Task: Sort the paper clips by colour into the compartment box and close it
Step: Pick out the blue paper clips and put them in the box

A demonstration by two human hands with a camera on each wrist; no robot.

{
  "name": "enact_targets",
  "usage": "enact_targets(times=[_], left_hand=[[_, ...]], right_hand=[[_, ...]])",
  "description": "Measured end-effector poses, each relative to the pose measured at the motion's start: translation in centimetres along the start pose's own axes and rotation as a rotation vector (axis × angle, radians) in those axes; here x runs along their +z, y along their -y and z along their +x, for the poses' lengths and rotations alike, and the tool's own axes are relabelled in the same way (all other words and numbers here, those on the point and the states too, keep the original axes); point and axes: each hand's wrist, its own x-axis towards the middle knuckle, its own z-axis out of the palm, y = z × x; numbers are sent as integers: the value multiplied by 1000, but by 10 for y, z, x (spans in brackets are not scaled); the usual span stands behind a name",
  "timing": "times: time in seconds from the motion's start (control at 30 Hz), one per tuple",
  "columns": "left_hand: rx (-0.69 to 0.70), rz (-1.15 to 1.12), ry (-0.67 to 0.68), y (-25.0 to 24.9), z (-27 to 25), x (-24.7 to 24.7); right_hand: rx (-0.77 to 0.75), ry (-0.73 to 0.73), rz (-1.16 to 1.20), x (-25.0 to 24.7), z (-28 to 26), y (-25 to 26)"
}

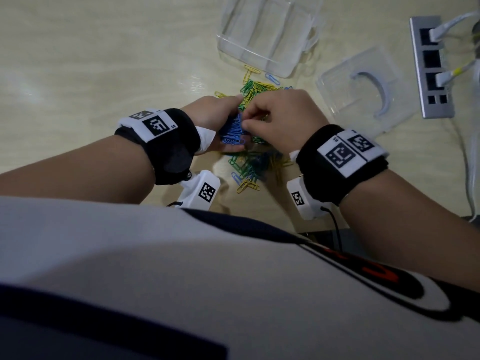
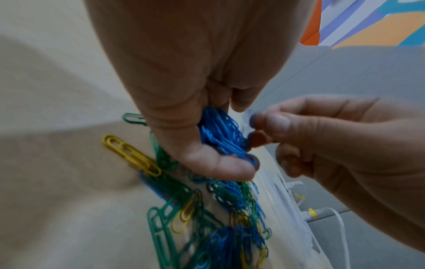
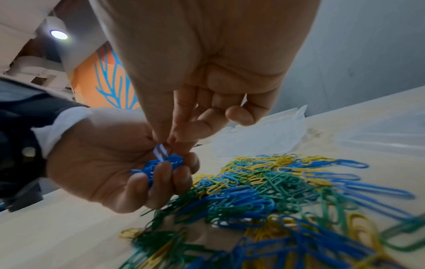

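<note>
A mixed heap of blue, green and yellow paper clips (image 1: 253,162) (image 3: 271,189) lies on the pale wooden table. My left hand (image 1: 220,120) (image 3: 110,163) is cupped palm up over the heap, its fingers curled round a bunch of blue clips (image 1: 233,131) (image 2: 224,132) (image 3: 161,165). My right hand (image 1: 275,118) (image 2: 299,131) pinches a single blue clip (image 3: 159,152) between thumb and forefinger, right above that bunch. The clear compartment box (image 1: 267,35) stands open behind the heap, and I see no clips in it.
A clear lid with a curved handle shape (image 1: 363,89) lies right of the heap. A grey socket strip (image 1: 431,66) with white cables plugged in sits at the far right. The table edge is close to my body.
</note>
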Motion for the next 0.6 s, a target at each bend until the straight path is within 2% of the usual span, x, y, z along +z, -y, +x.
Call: enact_targets(times=[0.13,0.23,0.3,0.43,0.6], left_hand=[[-30,27,4,2,1,-3],[-33,22,-16,2,2,-7],[-28,11,-18,1,1,-8],[-10,24,-11,0,0,-9],[-14,24,-2,0,3,-13]], right_hand=[[26,-72,-106,5,4,-5],[54,22,-398,11,5,-21],[63,57,-478,15,5,-27],[65,52,-464,13,7,-26],[74,-36,-341,-4,7,-23]])
